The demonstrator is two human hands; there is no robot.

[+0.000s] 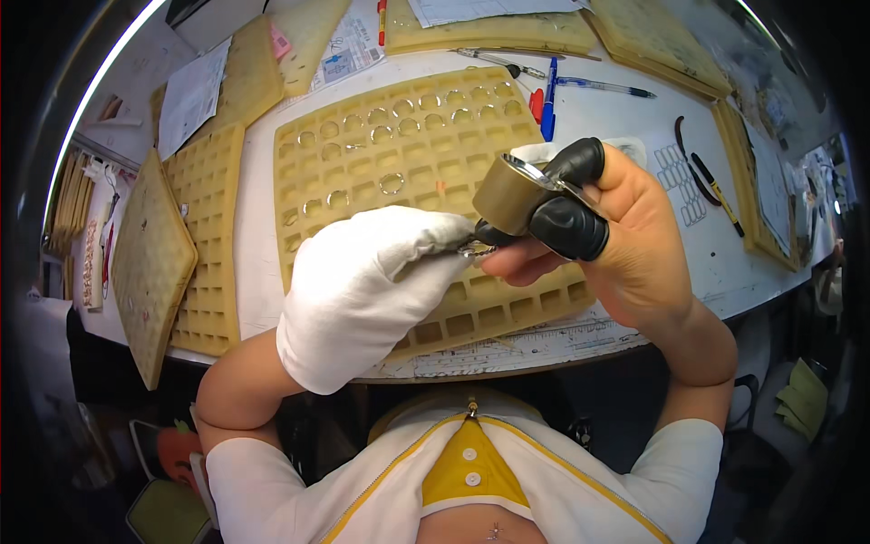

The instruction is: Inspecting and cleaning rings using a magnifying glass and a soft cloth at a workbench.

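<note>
Gloved in white cloth, my left hand (380,279) pinches a small silver ring (478,249) between thumb and fingertips. Black finger cots cover several fingertips of my right hand (625,217), which grips a folding jeweller's loupe (510,197) with a brown and chrome body. The loupe is held just above and to the right of the ring, and fingers of the right hand are close beside the ring; whether they touch it is hard to see. Under both hands lies a yellowish compartment tray (421,153). Several silver rings (391,183) sit in its upper and left compartments.
More yellowish trays stand at left (204,251), the back and right. Pens, including a blue pen (549,102), lie behind the tray. Dark-handled pliers (693,163), a yellow-black marker (717,194) and wire-like pieces (680,183) lie right. A printed ruler strip (516,350) runs along the front table edge.
</note>
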